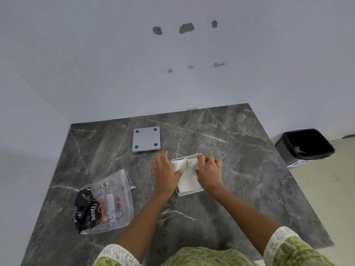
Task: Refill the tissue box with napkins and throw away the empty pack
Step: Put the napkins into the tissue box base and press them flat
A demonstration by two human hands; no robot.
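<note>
Right now both hands press on the white napkins [187,176] inside the open tissue box [189,191] mid-counter [240,189]: left hand [166,170] flat with spread fingers, right hand [209,171] pinching a fold. Its lid [146,139] lies behind; the empty pack [104,204] sits left, a bin [307,145] on the floor right.

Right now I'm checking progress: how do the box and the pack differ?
The box is white, rigid and holds napkins, both hands on it; the pack is clear printed plastic, limp, apparently empty and untouched. The box sits mid-table, the pack to its left. Both lie open.
</note>
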